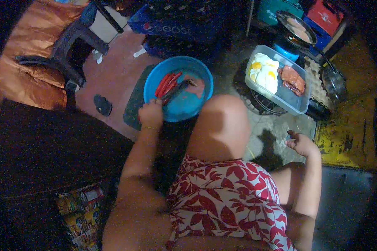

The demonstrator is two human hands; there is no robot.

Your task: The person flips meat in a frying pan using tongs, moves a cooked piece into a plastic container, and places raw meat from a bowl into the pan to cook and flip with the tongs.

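Blue basin (184, 109) rim touches left hand (151, 113) gripping tongs (176, 90)

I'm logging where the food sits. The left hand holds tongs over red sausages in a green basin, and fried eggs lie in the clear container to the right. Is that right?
Not quite: the basin is blue, not green. The head view shows the left hand at its rim, holding tongs over the red sausages. The fried eggs do lie in the clear container.

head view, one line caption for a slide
Left hand holds tongs over sausages in a blue basin.
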